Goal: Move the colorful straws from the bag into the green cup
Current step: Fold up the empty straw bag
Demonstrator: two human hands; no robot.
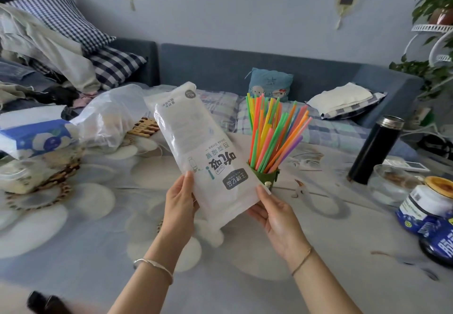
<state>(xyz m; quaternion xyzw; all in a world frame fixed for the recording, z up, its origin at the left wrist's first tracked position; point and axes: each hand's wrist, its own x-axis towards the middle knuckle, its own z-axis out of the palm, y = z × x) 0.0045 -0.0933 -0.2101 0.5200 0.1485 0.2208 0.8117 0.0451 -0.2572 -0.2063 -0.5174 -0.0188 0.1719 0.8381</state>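
A white plastic straw bag (pixel 196 142) with printed lettering is held up over the table, tilted to the upper left, and looks flat with no straws visible inside. My left hand (pixel 180 201) grips its lower left edge. My right hand (pixel 272 212) holds its lower right corner. Just behind the bag's right side stands the green cup (pixel 266 175), partly hidden by the bag. Several colorful straws (pixel 274 130) stand in the cup and fan out upward.
A black thermos (pixel 375 150) stands to the right, with a glass bowl (pixel 389 184) and blue-labelled jars (pixel 426 210) nearer the right edge. A tissue pack (pixel 34 137) and a clear plastic bag (pixel 110 117) lie at left. A sofa with cushions runs behind the table.
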